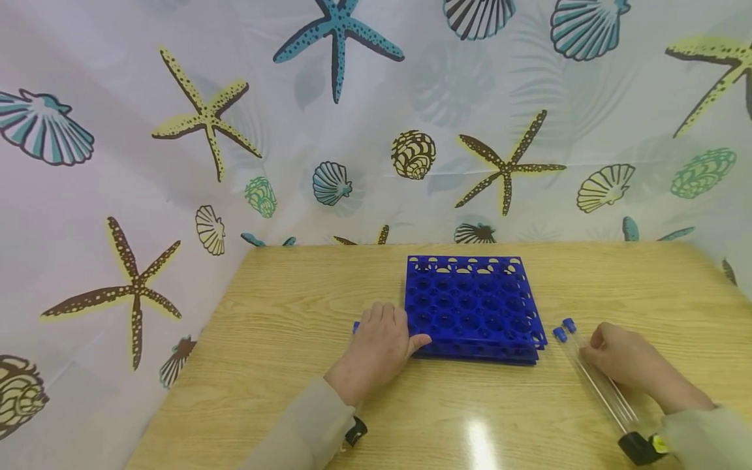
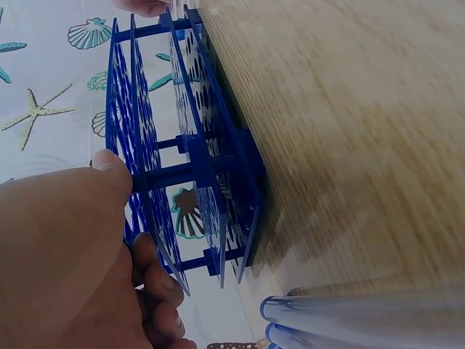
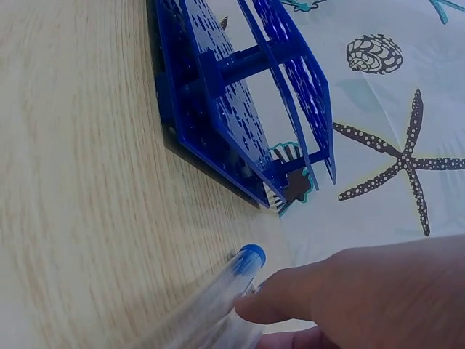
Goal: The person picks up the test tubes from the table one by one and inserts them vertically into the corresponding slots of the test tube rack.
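Note:
A blue multi-tier test tube rack (image 1: 470, 303) stands on the wooden table. My left hand (image 1: 378, 346) grips its left end, with the thumb along the front edge; in the left wrist view the other fingers curl at the rack's end. Two clear test tubes with blue caps (image 1: 560, 335) lie side by side to the right of the rack. At them is my right hand (image 1: 625, 359), its thumb and finger pinching the nearer-to-hand test tube (image 1: 619, 398) below the cap. More capped tubes (image 2: 349, 320) lie beside my left hand, mostly hidden from the head view.
The light wooden table (image 1: 282, 287) runs back to a white curtain (image 1: 376, 117) printed with shells and starfish. This curtain also closes off the left side. A black wrist strap piece (image 1: 639, 449) overlaps the lower ends of the right-hand tubes.

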A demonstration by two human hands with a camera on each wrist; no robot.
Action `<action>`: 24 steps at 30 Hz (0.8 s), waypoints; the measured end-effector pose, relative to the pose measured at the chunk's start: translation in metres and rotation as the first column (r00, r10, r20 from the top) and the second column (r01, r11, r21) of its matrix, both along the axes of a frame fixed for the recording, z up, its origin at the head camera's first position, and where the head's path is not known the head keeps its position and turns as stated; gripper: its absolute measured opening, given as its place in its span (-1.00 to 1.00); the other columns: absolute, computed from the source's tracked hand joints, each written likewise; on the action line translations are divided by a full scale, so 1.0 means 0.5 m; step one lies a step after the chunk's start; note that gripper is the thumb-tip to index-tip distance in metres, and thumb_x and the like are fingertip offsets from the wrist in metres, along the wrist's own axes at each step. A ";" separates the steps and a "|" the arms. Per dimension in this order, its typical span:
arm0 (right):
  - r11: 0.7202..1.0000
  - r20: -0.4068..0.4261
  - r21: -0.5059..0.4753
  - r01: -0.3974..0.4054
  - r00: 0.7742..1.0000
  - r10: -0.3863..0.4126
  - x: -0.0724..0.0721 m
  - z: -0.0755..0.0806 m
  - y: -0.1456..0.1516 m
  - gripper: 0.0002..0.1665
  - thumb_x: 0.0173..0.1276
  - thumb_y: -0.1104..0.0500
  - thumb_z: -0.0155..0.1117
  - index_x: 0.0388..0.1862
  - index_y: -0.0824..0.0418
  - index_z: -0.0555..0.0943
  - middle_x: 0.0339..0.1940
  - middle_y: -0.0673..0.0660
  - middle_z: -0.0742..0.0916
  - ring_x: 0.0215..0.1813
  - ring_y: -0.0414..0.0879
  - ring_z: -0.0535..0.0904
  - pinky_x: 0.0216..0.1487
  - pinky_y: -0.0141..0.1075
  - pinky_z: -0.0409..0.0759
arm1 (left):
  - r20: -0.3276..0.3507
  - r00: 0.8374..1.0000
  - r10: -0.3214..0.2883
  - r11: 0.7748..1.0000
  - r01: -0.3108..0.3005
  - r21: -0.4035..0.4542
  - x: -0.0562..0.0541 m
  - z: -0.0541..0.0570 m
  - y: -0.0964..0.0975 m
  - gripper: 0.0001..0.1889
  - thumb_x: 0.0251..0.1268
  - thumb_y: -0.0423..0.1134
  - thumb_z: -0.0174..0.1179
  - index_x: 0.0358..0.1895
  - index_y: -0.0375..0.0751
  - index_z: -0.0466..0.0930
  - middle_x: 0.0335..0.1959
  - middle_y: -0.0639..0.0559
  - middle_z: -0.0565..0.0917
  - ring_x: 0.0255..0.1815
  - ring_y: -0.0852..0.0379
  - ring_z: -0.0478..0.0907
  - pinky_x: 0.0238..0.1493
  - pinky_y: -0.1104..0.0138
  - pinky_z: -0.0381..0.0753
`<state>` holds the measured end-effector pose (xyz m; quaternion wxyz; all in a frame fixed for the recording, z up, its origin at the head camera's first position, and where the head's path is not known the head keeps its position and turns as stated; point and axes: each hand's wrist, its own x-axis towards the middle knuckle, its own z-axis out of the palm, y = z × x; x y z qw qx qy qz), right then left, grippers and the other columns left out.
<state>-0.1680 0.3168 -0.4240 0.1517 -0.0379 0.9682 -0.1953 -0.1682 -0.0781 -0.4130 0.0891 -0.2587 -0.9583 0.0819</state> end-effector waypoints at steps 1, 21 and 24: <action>1.000 -0.002 0.001 0.001 1.000 -0.001 0.000 -0.001 -0.001 -0.56 0.44 0.08 0.10 -0.10 0.53 0.49 -0.31 0.27 0.67 -0.37 -0.04 0.49 -0.40 -0.22 0.46 | -0.008 1.000 -0.003 1.000 0.003 -0.005 0.000 0.000 0.000 -0.44 0.54 0.28 -0.36 -0.44 -0.12 0.23 -0.50 0.09 0.12 -0.44 0.13 0.10 -0.32 0.34 0.09; 1.000 -0.072 -0.020 -0.023 0.997 0.021 0.005 -0.006 -0.002 -0.67 0.43 0.24 0.07 -0.13 0.58 0.46 -0.27 0.42 0.66 -0.36 -0.03 0.52 -0.36 -0.16 0.57 | 0.046 0.999 0.007 1.000 -0.007 -0.013 -0.003 -0.001 -0.001 -0.42 0.53 0.29 -0.44 -0.41 -0.12 0.23 -0.48 0.08 0.16 -0.41 0.11 0.15 -0.29 0.31 0.13; 1.000 -0.086 -0.022 -0.019 0.996 0.017 0.006 -0.004 0.002 -0.65 0.43 0.24 0.08 -0.11 0.60 0.46 -0.24 0.47 0.65 -0.32 0.03 0.58 -0.32 -0.10 0.61 | 0.035 0.999 0.001 1.000 0.000 -0.014 -0.002 -0.001 -0.002 -0.42 0.54 0.29 -0.43 -0.42 -0.12 0.23 -0.49 0.07 0.16 -0.41 0.11 0.15 -0.30 0.31 0.13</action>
